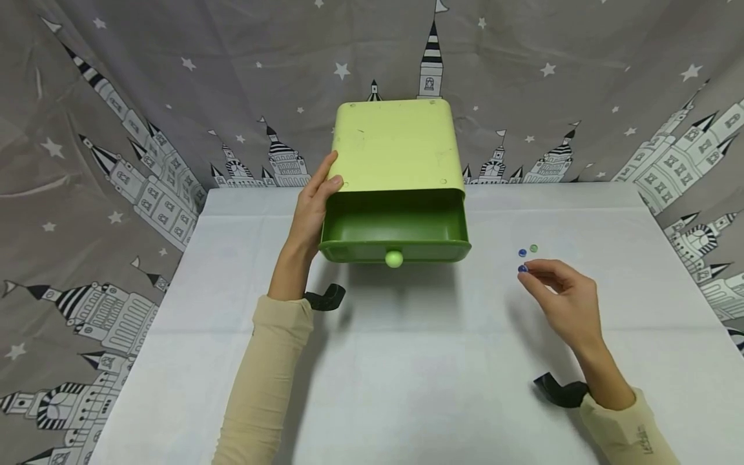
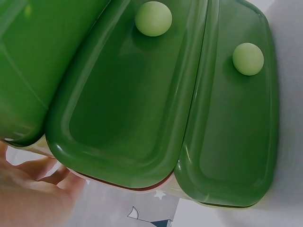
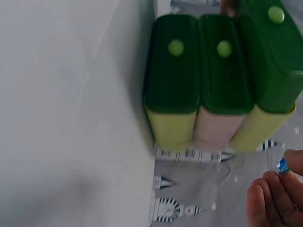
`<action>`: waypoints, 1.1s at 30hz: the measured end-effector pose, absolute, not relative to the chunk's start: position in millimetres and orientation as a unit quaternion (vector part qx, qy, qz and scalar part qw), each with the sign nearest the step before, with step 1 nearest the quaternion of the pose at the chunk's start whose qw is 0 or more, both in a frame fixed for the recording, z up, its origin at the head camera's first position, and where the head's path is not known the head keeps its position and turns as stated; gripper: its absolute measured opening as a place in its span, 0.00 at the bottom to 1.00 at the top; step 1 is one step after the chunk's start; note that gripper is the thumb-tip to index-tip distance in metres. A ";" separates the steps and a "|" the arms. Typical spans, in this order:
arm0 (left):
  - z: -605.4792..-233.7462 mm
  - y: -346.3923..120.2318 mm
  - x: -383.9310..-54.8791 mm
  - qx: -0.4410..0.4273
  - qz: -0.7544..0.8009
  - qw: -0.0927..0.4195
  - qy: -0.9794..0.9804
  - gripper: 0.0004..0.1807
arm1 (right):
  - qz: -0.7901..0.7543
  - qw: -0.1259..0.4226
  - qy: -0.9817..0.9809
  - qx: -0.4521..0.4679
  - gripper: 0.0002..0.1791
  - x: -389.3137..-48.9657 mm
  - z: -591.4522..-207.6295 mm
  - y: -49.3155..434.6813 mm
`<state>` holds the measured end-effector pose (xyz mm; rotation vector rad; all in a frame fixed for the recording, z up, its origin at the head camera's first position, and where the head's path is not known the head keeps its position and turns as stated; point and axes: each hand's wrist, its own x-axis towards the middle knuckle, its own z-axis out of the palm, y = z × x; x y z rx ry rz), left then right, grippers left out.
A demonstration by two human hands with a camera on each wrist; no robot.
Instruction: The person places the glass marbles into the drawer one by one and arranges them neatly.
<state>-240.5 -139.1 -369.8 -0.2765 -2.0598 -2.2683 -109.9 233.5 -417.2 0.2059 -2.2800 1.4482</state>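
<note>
A small drawer cabinet (image 1: 401, 145) with a pale yellow top stands at the back of the table. Its top green drawer (image 1: 395, 252) is pulled out, with a bare inside in the head view. My left hand (image 1: 310, 210) rests against the cabinet's left side, thumb and fingers near the upper edge. Off to the right, my right hand (image 1: 564, 300) pinches a small blue marble (image 1: 522, 268) between thumb and index finger, also visible as a shiny blue marble (image 3: 282, 165) in the right wrist view. Just beyond the fingertips lie another blue marble (image 1: 522, 252) and a green marble (image 1: 533, 248).
Below the open drawer, the middle drawer (image 2: 128, 109) and the bottom drawer (image 2: 236, 127) are closed, each with a round light-green knob. A white cloth (image 1: 407, 387) covers the table. Behind it hangs a grey curtain (image 1: 232, 51) printed with castles and stars.
</note>
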 end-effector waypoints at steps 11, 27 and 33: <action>-368.0 -139.2 -239.0 -0.088 -0.735 0.033 -0.671 0.33 | 0.575 0.193 -0.785 0.123 0.11 -108.3 -398.3 212.5; -367.9 -139.7 -239.0 -0.085 -0.733 0.036 -0.674 0.32 | 0.594 0.217 -0.753 0.184 0.10 -117.7 -379.8 192.7; -368.5 -139.3 -238.8 -0.085 -0.737 0.033 -0.670 0.33 | 0.597 0.235 -0.747 0.177 0.09 -124.1 -369.8 185.6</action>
